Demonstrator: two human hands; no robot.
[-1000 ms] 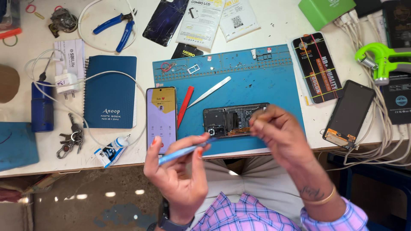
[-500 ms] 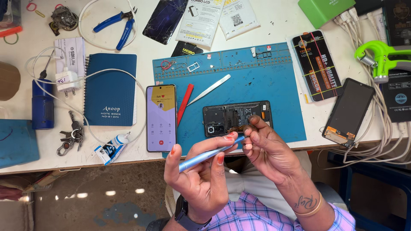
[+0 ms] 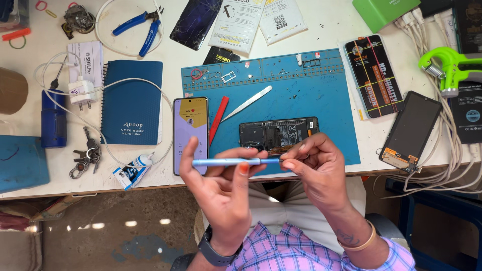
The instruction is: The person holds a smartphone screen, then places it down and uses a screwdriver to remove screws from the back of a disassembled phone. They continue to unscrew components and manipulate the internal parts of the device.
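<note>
The person's left hand (image 3: 221, 193) is curled with the palm up, its thumb and fingers closed around a slim light-blue screwdriver (image 3: 228, 161) that lies level, just off the near edge of the table (image 3: 321, 22). The right hand (image 3: 316, 168) comes in from the right and pinches the tool's right end between thumb and fingertips, so both hands hold the same tool and neither is open wide. Just beyond the hands, on the near part of a blue work mat (image 3: 311, 95), lies an opened phone (image 3: 278, 134) with its back off and its dark insides showing; the right hand's knuckles cover its near edge. Left of it on the mat lie a red pry tool (image 3: 219, 119) and a white plastic spudger (image 3: 247, 103), both slanted. At the mat's left edge a second phone (image 3: 190, 134) rests face up with its screen lit. Farther left sit a blue spiral notebook (image 3: 132, 103), a white charger (image 3: 82, 93) with its cable looped across the notebook, a bunch of keys (image 3: 84, 155) and a small glue tube (image 3: 133, 169). At the far side lie blue-handled pliers (image 3: 138, 27). To the right of the mat a dark phone screen panel (image 3: 410, 131) lies near a bundle of white cables (image 3: 454, 150).
</note>
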